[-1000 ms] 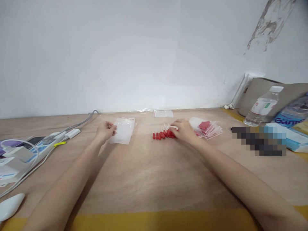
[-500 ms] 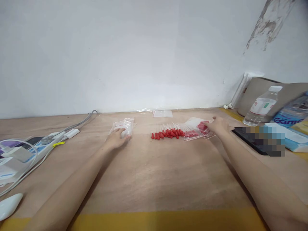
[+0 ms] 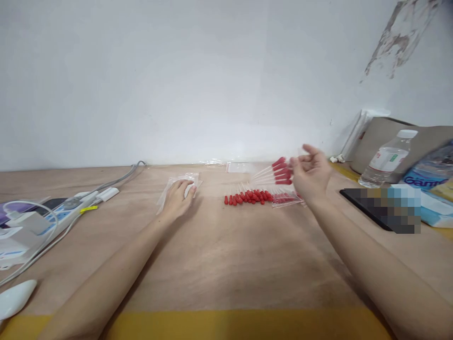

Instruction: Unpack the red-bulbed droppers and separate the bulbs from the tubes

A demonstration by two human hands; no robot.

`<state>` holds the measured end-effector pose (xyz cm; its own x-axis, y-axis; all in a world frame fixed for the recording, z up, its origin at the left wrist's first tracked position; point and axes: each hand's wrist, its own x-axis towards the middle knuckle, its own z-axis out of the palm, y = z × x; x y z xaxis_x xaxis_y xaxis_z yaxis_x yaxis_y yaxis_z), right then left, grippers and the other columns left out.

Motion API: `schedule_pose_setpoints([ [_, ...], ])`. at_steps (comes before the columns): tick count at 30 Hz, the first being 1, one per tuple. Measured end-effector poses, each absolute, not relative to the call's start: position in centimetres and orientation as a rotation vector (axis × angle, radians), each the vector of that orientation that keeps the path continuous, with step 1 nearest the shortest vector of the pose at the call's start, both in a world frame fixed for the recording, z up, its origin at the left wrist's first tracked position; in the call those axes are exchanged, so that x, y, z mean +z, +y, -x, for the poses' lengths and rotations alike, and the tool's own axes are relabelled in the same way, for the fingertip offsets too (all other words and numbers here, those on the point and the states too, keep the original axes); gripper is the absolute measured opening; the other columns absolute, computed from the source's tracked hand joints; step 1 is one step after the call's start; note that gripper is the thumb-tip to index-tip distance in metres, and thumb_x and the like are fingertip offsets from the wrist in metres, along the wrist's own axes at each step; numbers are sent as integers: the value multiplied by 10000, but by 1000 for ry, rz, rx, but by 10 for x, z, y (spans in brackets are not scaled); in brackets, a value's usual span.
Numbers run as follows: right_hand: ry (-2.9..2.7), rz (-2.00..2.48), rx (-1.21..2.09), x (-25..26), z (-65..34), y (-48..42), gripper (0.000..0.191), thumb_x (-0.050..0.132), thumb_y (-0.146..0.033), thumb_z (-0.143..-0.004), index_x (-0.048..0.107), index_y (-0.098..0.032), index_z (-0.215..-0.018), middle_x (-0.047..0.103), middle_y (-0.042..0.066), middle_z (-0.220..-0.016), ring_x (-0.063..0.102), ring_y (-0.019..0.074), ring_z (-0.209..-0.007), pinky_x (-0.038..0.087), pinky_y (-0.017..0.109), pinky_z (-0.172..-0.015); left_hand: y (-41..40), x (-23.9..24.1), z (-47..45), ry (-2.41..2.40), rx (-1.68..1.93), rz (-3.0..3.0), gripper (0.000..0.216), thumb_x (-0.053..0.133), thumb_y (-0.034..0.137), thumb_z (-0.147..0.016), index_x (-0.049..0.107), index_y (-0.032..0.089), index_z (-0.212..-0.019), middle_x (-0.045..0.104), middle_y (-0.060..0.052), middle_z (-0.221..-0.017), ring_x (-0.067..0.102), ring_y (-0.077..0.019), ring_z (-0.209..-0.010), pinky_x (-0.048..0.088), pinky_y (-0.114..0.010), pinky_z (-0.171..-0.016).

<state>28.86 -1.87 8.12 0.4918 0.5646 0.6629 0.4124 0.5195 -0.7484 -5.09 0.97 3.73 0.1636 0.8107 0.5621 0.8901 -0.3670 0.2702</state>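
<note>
My right hand (image 3: pixel 312 175) pinches the edge of a clear zip bag of red-tipped white sticks (image 3: pixel 282 172) and holds it raised above the table. Below it lies another clear bag (image 3: pixel 289 198) with similar sticks inside. To its left, loose red-tipped sticks (image 3: pixel 247 197) lie in a row, red ends toward me. Over a small stack of clear zip bags (image 3: pixel 163 196) rests my left hand (image 3: pixel 177 198), its thumb and fingers apart. One flat clear bag (image 3: pixel 240 167) lies by the wall.
At left are a power strip (image 3: pixel 58 219) with cables and a white mouse (image 3: pixel 16 298). The right side holds a dark phone (image 3: pixel 359 203), a water bottle (image 3: pixel 385 160), a tissue pack (image 3: pixel 428 210) and a grey bag (image 3: pixel 366 141). A white wall (image 3: pixel 198 85) stands behind.
My right hand has lifted the bag of red-tipped sticks off the table, up and slightly left. My left hand has shifted a little to the right and up over the bags.
</note>
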Motion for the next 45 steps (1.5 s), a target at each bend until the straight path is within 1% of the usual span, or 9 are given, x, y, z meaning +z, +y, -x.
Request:
schedule_pose_setpoints([
  [3, -1074, 1075, 721, 62, -236, -35, 396, 597, -264, -664, 478, -166, -1029, 541, -8, -708, 551, 104, -519, 480, 244, -508, -5, 51, 30, -1539, -1197, 2441, 377, 298, 410, -895, 538, 173, -1064, 562, -69, -1092, 482, -196, -1066, 365, -328, -927],
  [6, -967, 1035, 1140, 32, -196, -49, 332, 626, -182, -621, 481, -157, -919, 547, -40, -595, 564, 105, -522, 480, 236, -533, -26, 57, 10, -1441, -1239, 2602, 335, 344, 400, -887, 537, 178, -1045, 567, -61, -1073, 494, -197, -1045, 379, -339, -911],
  [10, -882, 1057, 1319, 10, -181, -57, 261, 602, -81, -621, 484, -150, -844, 593, -18, -627, 573, 92, -537, 482, 223, -552, -51, 50, -10, -1264, -1044, 3009, 341, 511, 393, -808, 516, 200, -1089, 545, -58, -1121, 511, -200, -1027, 404, -336, -897],
  [14, -892, 1192, 1503, 12, -198, -60, 414, 582, 23, -578, 461, -157, -931, 597, -25, -644, 601, 116, -558, 501, 236, -540, -55, 32, -13, -1148, -879, 3268, 377, 570, 293, -779, 494, 207, -1138, 528, -60, -1159, 499, -192, -1057, 400, -327, -910],
  [18, -1035, 1271, 1705, 22, -214, -66, 480, 624, 8, -563, 450, -150, -982, 590, -34, -584, 617, 146, -550, 529, 276, -543, -44, 19, -7, -1177, -906, 3367, 408, 584, 234, -769, 481, 183, -1160, 540, -69, -1155, 503, -190, -1059, 394, -342, -922],
  [25, -1106, 1302, 1694, 21, -209, -71, 423, 641, -13, -573, 455, -149, -929, 591, -47, -553, 595, 118, -507, 519, 237, -488, -46, 24, -9, -1158, -916, 3340, 346, 572, 180, -771, 518, 155, -1113, 571, -77, -1086, 540, -180, -988, 437, -330, -866],
  [31, -1106, 1311, 1665, 17, -203, -68, 457, 675, -23, -565, 363, -180, -859, 586, -62, -523, 547, 93, -427, 491, 214, -431, -46, 25, -20, -724, -902, 3110, 266, 446, 171, -861, 564, 188, -1099, 537, -89, -1129, 510, -169, -1034, 431, -323, -880],
  [37, -1123, 1289, 1673, 18, -201, -68, 502, 738, -53, -510, 344, -191, -789, 584, -56, -507, 523, 80, -394, 454, 181, -392, -32, 18, -25, -329, -841, 2955, 207, 472, 212, -864, 616, 189, -1011, 603, -73, -1068, 524, -175, -1013, 437, -331, -884],
  [45, -1098, 1219, 1790, 21, -208, -68, 461, 718, -82, -544, 375, -180, -837, 575, -48, -527, 574, 108, -468, 492, 209, -451, -35, 18, -22, -259, -899, 2865, 225, 391, 147, -888, 615, 146, -914, 655, -62, -927, 593, -133, -896, 482, -248, -804],
])
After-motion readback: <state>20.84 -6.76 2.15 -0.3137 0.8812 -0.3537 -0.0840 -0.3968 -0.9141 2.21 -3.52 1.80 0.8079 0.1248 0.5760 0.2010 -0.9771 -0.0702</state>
